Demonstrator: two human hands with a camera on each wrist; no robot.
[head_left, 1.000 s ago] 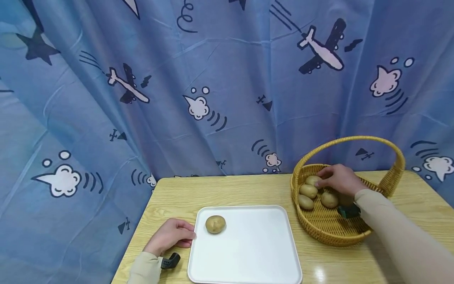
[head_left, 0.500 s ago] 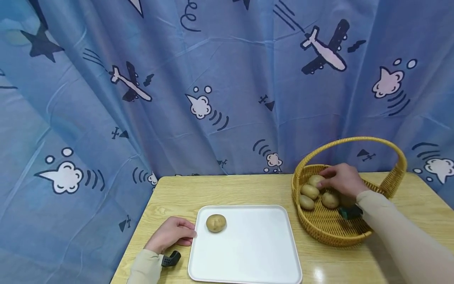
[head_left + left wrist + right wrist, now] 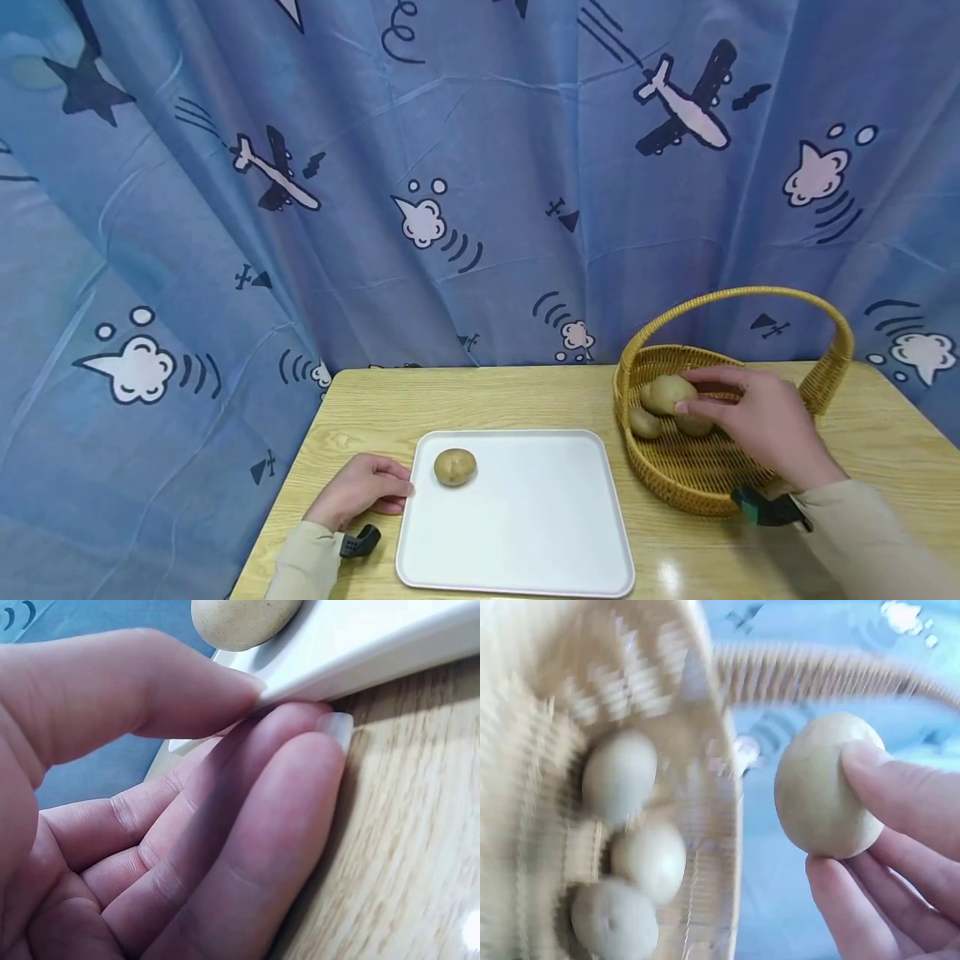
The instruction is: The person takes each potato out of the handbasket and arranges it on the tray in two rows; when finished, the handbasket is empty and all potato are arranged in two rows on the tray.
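Note:
My right hand (image 3: 757,417) pinches a potato (image 3: 669,394) between thumb and fingers, raised over the wicker basket (image 3: 697,498). In the right wrist view this held potato (image 3: 821,799) is beside the basket's rim, and three more potatoes lie inside, one of them a pale potato (image 3: 651,862). At the white tray's (image 3: 525,533) left edge, my left hand (image 3: 367,487) grips the rim, its thumb on top and its fingertips against the side near the table. A single potato (image 3: 454,467) lies on the tray's far left part.
The basket's tall arched handle (image 3: 750,292) rises above the right hand. Under everything is a light wooden table (image 3: 480,400), with a blue printed curtain (image 3: 480,208) hanging behind its far edge and along the left.
My right hand has lifted a potato from among the others in the basket and drawn back toward me with it. My left hand stays at the tray's edge.

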